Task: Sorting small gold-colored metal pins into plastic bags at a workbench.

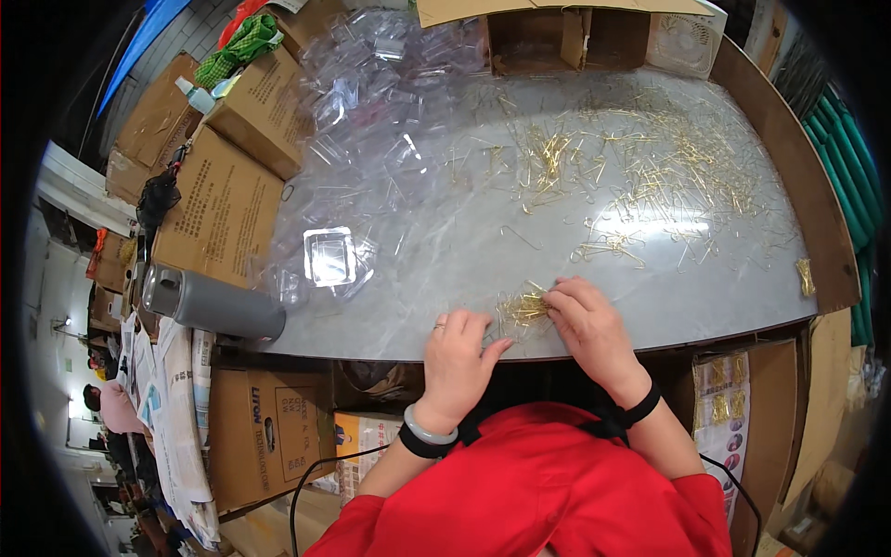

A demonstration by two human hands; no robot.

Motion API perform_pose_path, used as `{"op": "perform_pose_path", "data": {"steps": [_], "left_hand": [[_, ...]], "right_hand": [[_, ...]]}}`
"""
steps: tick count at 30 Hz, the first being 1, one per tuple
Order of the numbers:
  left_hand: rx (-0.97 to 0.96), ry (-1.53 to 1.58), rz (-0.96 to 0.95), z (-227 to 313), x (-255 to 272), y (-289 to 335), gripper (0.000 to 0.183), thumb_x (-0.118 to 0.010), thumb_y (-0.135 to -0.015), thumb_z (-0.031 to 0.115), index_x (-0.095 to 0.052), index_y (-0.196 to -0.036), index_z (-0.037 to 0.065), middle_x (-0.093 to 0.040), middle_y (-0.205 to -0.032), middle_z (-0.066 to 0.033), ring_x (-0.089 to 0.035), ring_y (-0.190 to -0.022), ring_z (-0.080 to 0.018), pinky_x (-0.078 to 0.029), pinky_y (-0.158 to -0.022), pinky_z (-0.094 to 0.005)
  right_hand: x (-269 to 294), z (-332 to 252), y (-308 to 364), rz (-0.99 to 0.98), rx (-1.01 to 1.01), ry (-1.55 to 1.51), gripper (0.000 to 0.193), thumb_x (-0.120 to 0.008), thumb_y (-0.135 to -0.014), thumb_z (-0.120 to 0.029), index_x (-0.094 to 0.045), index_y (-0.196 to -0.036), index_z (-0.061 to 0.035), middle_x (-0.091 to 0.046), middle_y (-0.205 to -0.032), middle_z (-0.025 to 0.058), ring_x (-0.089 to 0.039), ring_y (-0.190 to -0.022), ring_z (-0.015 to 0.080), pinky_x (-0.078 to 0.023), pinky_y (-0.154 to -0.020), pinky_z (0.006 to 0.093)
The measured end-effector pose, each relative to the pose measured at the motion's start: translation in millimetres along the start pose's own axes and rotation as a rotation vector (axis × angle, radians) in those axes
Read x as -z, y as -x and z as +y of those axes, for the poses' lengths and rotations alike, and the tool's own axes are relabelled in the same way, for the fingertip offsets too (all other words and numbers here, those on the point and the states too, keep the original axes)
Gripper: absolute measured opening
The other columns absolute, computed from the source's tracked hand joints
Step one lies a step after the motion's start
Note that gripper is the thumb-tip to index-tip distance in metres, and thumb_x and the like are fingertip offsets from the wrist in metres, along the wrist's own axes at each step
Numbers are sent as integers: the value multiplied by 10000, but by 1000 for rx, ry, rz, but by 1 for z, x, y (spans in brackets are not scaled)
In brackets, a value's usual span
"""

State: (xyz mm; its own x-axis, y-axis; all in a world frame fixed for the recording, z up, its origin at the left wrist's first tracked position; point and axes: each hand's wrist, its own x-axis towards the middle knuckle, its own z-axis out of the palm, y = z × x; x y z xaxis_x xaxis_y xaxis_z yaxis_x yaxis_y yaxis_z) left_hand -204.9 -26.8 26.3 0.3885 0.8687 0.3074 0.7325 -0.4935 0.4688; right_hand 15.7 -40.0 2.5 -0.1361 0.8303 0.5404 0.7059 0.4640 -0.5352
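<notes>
A small bunch of gold wire hooks (522,309) lies near the front edge of the grey table (436,269), between my hands. My right hand (587,327) has its fingertips and thumb closed on the right end of the bunch. To the left of it rests my left hand (457,364), with its thumb stretched toward the hooks and its other fingers slightly bent. I see nothing held in the left hand. Many more loose gold hooks (687,167) are strewn across the right and far parts of the table.
Clear plastic boxes (380,121) are heaped at the left. A grey bottle (223,304) lies on its side at the left edge, beside cardboard boxes (218,200). An open carton (534,45) and a white fan (685,42) stand at the back. Cardboard walls (789,158) border the right side.
</notes>
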Motion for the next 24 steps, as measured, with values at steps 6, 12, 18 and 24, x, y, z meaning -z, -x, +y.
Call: {"op": "perform_pose_path", "data": {"steps": [6, 12, 18, 24], "left_hand": [[-158, 129, -8, 17, -15, -5, 248, -789, -810, 113, -693, -1025, 36, -645, -975, -126, -593, -935, -341, -491, -804, -431], [-295, 323, -104, 8, -22, -14, 264, -739, -836, 56, -682, -1091, 23, -645, -1074, -138, -589, -984, -347, -490, -842, -418], [-306, 104, -69, 2, -8, -24, 583, -745, -835, 67, -537, -1379, 41, -515, -1394, -180, -469, -1296, -414, -401, -1079, -458], [-331, 119, -259, 3, -24, -41, 665, -698, -881, 81, -420, -1483, 33, -435, -1476, -187, -345, -1424, -459, -286, -1187, -549]], "right_hand": [[1, -2, 0, 32, -36, 20, 248, -697, -832, -9, -634, -1072, -20, -625, -1060, 135, -612, -1052, 344, -509, -925, 433], [2, -2, 0, 52, -19, 33, 246, -691, -839, -12, -632, -1078, -18, -619, -1042, 128, -610, -1032, 342, -506, -915, 432], [25, 19, -1, -229, -41, -276, 599, -668, -780, -37, -532, -1362, 5, -554, -1381, 186, -514, -1293, 373, -418, -1111, 438], [30, 11, -4, -332, 42, -81, 680, -749, -767, -147, -514, -1390, -9, -529, -1428, 180, -467, -1361, 365, -342, -1185, 469]]}}
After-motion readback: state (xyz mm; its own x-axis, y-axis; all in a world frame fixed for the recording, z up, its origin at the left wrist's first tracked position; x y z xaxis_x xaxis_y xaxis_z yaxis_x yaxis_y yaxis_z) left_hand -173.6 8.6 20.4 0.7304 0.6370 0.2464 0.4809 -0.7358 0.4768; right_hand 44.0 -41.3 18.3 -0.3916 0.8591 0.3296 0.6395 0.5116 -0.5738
